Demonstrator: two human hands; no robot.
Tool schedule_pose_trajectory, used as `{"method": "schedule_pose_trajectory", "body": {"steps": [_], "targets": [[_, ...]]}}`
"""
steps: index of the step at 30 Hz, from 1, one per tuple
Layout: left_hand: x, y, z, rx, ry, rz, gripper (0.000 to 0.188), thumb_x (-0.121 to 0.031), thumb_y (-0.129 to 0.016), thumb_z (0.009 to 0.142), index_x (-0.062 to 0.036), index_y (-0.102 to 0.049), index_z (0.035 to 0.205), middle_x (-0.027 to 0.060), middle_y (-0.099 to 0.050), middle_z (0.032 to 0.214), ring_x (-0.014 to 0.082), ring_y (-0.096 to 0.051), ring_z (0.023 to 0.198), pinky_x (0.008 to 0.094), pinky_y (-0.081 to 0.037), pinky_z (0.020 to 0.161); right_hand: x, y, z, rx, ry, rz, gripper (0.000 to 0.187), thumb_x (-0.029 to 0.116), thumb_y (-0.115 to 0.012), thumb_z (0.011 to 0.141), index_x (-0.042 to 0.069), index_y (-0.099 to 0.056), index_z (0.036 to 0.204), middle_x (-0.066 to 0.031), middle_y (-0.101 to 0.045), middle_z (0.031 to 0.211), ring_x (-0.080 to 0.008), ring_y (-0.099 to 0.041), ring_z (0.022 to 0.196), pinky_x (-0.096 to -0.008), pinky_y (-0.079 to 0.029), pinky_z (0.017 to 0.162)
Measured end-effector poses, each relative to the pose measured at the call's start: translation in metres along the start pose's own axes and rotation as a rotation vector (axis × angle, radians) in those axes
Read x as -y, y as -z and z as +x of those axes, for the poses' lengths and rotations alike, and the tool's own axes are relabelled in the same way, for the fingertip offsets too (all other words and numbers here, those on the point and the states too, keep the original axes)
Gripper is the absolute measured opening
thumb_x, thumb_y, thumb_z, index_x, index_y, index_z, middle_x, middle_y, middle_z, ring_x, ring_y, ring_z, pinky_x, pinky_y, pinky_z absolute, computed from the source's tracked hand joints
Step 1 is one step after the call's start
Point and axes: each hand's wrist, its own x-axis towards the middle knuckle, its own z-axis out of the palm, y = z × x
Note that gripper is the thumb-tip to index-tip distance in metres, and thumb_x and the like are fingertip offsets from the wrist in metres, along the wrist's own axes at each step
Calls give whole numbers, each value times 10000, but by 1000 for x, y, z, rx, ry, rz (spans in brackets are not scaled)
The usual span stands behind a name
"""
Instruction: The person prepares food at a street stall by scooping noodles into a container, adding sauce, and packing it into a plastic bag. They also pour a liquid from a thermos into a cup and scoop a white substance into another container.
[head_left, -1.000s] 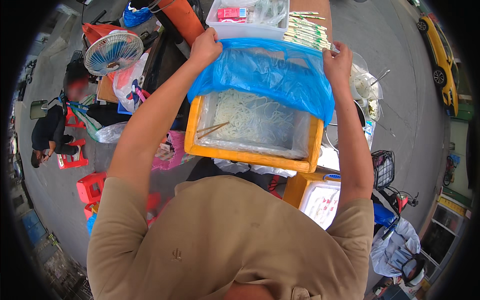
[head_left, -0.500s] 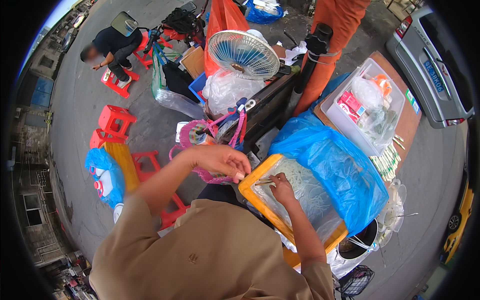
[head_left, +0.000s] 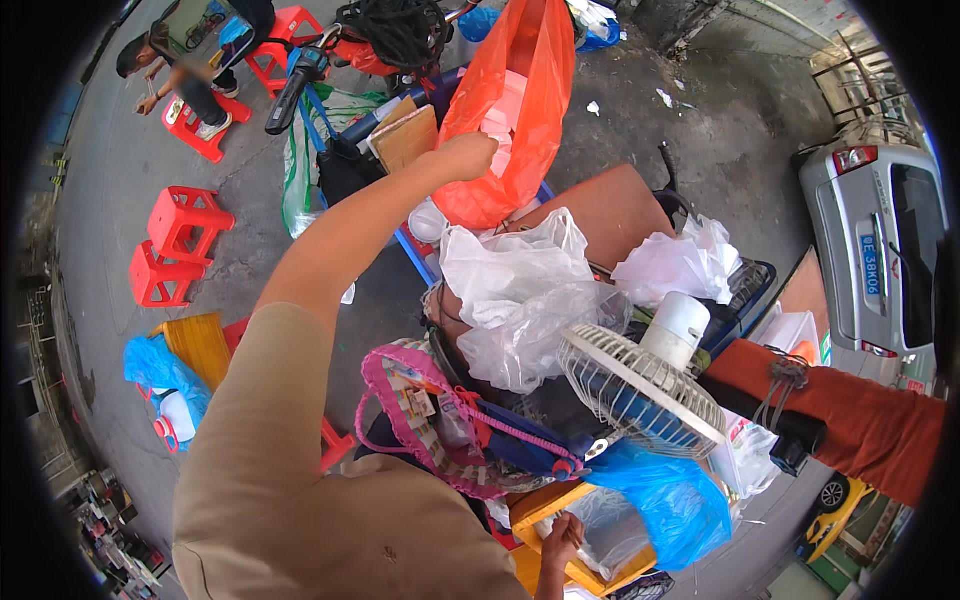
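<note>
My left arm reaches far forward, and my left hand [head_left: 468,157] is closed at the near edge of a red plastic bag [head_left: 518,70]. Pink foam-like boxes [head_left: 507,108] show inside that bag. My fingertips are partly hidden against the bag. Low in the view, my right hand [head_left: 563,537] is closed over the yellow wooden box [head_left: 533,507], beside its clear plastic lining [head_left: 610,525]. What it holds is too small to make out. A blue plastic sheet [head_left: 668,505] covers part of the box.
A white fan [head_left: 645,385] stands right of white plastic bags [head_left: 520,290]. A pink-trimmed woven bag [head_left: 425,410] hangs close to me. Red stools [head_left: 190,222] and a seated person [head_left: 195,70] are at left. A silver van [head_left: 875,240] stands at right.
My left hand has moved from near the yellow box forward to the red bag. The view has shifted forward, so the box sits lower. Thin tongs or sticks in my right hand no longer show clearly.
</note>
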Motion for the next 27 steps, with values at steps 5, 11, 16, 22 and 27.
{"method": "schedule_pose_trajectory", "body": {"steps": [5,11,16,22,27], "targets": [[50,-94,90,211,-144,200,254,-48,-639,834,-2,-726,1068,209,-698,1174,384,-675,1089,473,-554,921,66,-33,-19,-42,-31,-170,305,269,-498,1006,-2,-638,1004,-225,-618,989,-437,-561,967,-513,-464,885],[122,-189,134,502,72,144,301,-114,-680,859,-44,-734,1147,173,-694,1242,360,-671,1143,466,-554,933,110,-53,-12,-181,-133,-201,286,292,-584,922,16,-643,972,-196,-642,970,-401,-598,940,-479,-484,858],[142,-167,128,814,231,399,313,-121,-696,860,-36,-729,1159,170,-698,1240,333,-690,1124,454,-570,891,220,-11,74,-164,-23,-565,285,314,-670,835,48,-658,935,-164,-655,908,-351,-624,851,-449,-504,765],[111,-172,182,402,93,309,351,-151,-689,886,-52,-698,1222,163,-662,1320,289,-669,1181,441,-562,900,413,57,210,-188,309,-1052,316,340,-772,730,86,-677,892,-126,-672,833,-291,-656,744,-412,-529,654],[125,-228,174,516,275,231,393,-107,-675,883,-26,-631,1266,146,-662,1279,313,-639,1218,490,-507,954,442,70,237,-164,356,-1145,387,381,-843,654,112,-700,892,-110,-702,824,-263,-689,691,-394,-553,600]]}}
